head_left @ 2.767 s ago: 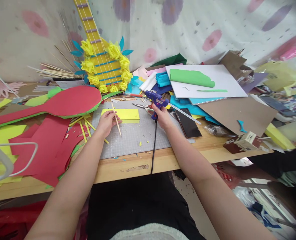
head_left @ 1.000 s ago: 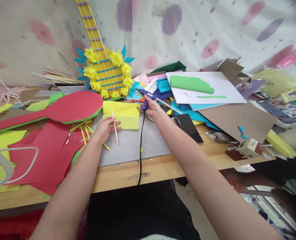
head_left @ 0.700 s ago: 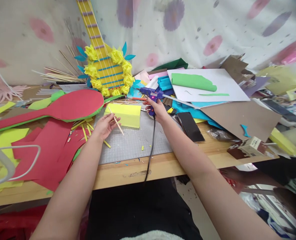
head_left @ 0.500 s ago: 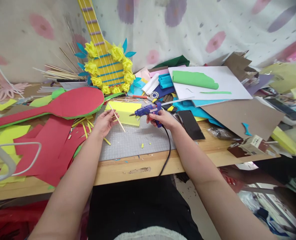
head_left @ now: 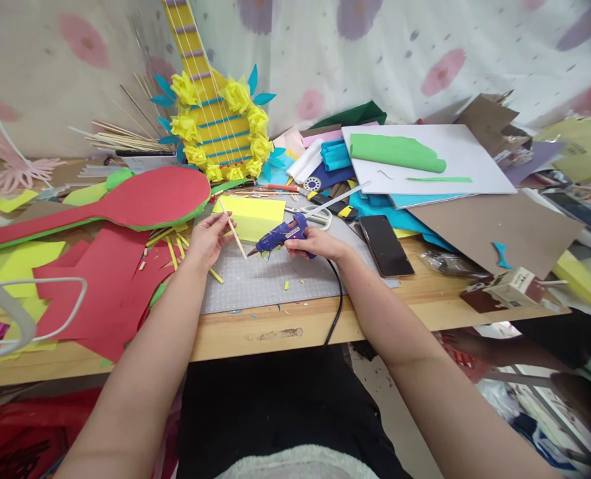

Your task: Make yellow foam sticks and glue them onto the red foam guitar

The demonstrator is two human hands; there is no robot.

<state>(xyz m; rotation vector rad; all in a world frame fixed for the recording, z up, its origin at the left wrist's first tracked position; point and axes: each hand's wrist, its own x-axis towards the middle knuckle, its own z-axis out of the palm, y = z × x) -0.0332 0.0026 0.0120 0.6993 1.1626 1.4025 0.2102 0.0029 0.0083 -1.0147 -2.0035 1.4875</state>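
My left hand (head_left: 212,239) pinches a thin pale wooden stick (head_left: 234,231), which slants down to the right. In my right hand (head_left: 315,243) is a blue hot glue gun (head_left: 281,234) with a glue stick (head_left: 340,198) poking out of its back. The gun's nozzle (head_left: 252,253) points down and left, at or very near the stick's lower end. Below both hands lies a grey cutting mat (head_left: 275,293) with small yellow scraps. A folded sheet of yellow paper (head_left: 248,216) rests on the mat behind the stick, and white-handled scissors (head_left: 320,216) lie behind the gun.
A yellow paper guitar (head_left: 220,133) with yellow flowers leans at the back. On the left, a red paddle-shaped cutout (head_left: 160,196) lies over red paper (head_left: 96,286). To the right are a phone (head_left: 386,245), white board (head_left: 475,159) and brown cardboard (head_left: 505,226). The gun's black cord (head_left: 339,299) hangs over the table edge.
My right hand has lowered and tilted the glue gun, bringing its nozzle left and down to the stick's end. The scissors behind it now show. My left hand still holds the stick.
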